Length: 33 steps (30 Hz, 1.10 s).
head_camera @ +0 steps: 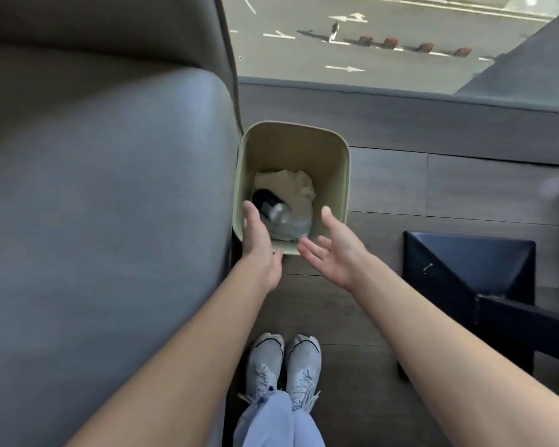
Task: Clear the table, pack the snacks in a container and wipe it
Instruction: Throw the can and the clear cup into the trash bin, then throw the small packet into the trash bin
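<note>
A pale green waste bin (339, 162) stands on the wooden floor between a grey sofa and a dark table. Inside it lie a dark can (270, 204), crumpled white paper (291, 185) and a clear plastic piece (296, 225). My left hand (259, 243) hovers over the bin's near left corner, fingers apart, holding nothing. My right hand (333, 250) hangs over the near right corner, palm turned inward, fingers spread, with nothing in it.
The grey sofa (104, 188) fills the left side, touching the bin. A dark table base (465, 272) sits at the right. A floor-level window (368, 43) looks down on a street ahead. My white shoes (283, 362) stand just behind the bin.
</note>
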Tool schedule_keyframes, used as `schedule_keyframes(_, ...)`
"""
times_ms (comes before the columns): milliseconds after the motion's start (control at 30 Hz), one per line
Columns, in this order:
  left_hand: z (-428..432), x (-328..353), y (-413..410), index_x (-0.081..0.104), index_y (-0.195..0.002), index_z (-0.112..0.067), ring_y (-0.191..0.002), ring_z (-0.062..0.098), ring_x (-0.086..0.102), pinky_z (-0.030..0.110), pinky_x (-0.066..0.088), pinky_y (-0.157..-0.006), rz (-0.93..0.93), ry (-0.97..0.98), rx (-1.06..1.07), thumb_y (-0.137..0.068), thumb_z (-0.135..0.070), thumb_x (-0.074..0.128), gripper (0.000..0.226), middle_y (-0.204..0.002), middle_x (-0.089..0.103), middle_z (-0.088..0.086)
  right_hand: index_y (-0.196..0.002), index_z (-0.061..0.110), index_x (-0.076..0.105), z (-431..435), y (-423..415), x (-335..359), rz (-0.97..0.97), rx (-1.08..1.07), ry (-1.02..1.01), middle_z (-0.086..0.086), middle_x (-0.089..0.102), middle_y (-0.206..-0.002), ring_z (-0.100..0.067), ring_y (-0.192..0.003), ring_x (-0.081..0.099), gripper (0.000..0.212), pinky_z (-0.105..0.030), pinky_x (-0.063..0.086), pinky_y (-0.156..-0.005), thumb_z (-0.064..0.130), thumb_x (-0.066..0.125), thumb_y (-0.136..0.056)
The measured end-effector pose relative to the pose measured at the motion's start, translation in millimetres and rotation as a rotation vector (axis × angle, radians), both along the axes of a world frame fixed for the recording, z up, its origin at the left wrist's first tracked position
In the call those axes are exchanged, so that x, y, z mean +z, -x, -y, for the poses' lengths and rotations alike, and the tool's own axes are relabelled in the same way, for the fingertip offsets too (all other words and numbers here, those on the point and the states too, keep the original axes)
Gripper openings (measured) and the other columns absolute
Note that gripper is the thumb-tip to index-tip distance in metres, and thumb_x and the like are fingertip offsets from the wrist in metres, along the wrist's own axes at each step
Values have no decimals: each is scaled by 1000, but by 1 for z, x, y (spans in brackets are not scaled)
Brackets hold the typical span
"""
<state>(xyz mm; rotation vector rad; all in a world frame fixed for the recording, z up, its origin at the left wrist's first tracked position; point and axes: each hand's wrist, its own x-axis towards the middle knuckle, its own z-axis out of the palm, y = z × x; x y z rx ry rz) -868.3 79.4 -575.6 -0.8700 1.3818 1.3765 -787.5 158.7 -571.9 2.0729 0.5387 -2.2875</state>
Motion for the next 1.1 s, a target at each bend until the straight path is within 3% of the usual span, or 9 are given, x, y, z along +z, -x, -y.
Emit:
schedule_keyframes(67, 12, 20, -2, 30, -149, -23, -140, 22, 38, 39, 35, -114, -106, 31, -195, -96, -57, 36, 64, -154, 35, 2, -129, 15, 47, 2, -13, 21, 55, 202, -146, -7, 54, -121, -25, -106, 60, 42, -37, 54, -85, 40, 55, -96)
schedule_keyframes(133, 24, 49, 1, 53, -129, -15, -113, 22, 57, 38, 44, -104, -280, 87, -486, -99, -41, 41, 42, -118, 59, 3, -124, 11, 55, 5, -28, 52, 153, 473, -369, -2, 62, -105, -20, -98, 60, 40, -35, 50, -85, 38, 54, -95)
schedule_keyframes(200, 32, 89, 6, 58, -104, -19, -108, 26, 58, 42, 45, -104, -417, 113, -717, -98, -33, 43, 22, -101, 59, 0, -122, 17, 60, 9, -41, 93, 236, 723, -563, 1, 66, -110, -16, -104, 61, 38, -34, 48, -93, 41, 56, -92)
schedule_keyframes(367, 55, 227, 13, 57, -86, -23, -102, 25, 57, 39, 43, -96, -485, 77, -988, -100, -41, 35, 32, -97, 61, 1, -128, 27, 57, 32, -62, 221, 289, 1042, -697, 2, 59, -133, -20, -129, 49, 43, -43, 40, -109, 49, 52, -92)
schedule_keyframes(467, 67, 319, 13, 58, -91, -18, -96, 23, 56, 34, 39, -82, -565, 93, -1130, -99, -38, 38, 30, -92, 60, 1, -129, 26, 58, 47, -74, 319, 231, 989, -760, 3, 58, -135, -16, -130, 48, 41, -36, 37, -110, 45, 53, -93)
schedule_keyframes(600, 74, 435, 3, 59, -117, -15, -99, 15, 52, 24, 35, -84, -670, 62, -1298, -98, -28, 43, 29, -113, 62, 4, -125, 27, 60, 72, -105, 437, 182, 869, -786, 6, 59, -133, -10, -126, 50, 37, -25, 35, -104, 44, 54, -93)
schedule_keyframes(767, 56, 544, -44, 56, -128, -9, -114, 23, 57, 27, 41, -94, -824, 17, -1539, -95, -20, 46, 36, -126, 62, 11, -123, 33, 60, 100, -168, 531, 153, 670, -758, 10, 61, -132, -8, -125, 54, 41, -34, 42, -108, 54, 52, -89)
schedule_keyframes(933, 20, 604, -133, 56, -128, -8, -110, 29, 60, 36, 46, -98, -1013, -213, -1866, -94, -21, 49, 37, -127, 61, 18, -121, 23, 63, 130, -266, 593, 196, 278, -830, 0, 66, -124, -15, -116, 61, 29, -38, 46, -107, 32, 59, -94)
schedule_keyframes(1100, 1, 640, -277, 49, -135, -4, -125, 32, 52, 40, 41, -108, -1163, -536, -2168, -94, -18, 52, 44, -138, 53, 20, -121, 21, 65, 201, -407, 646, 441, -77, -911, 1, 70, -116, -7, -100, 65, 29, -4, 44, -84, 30, 60, -94)
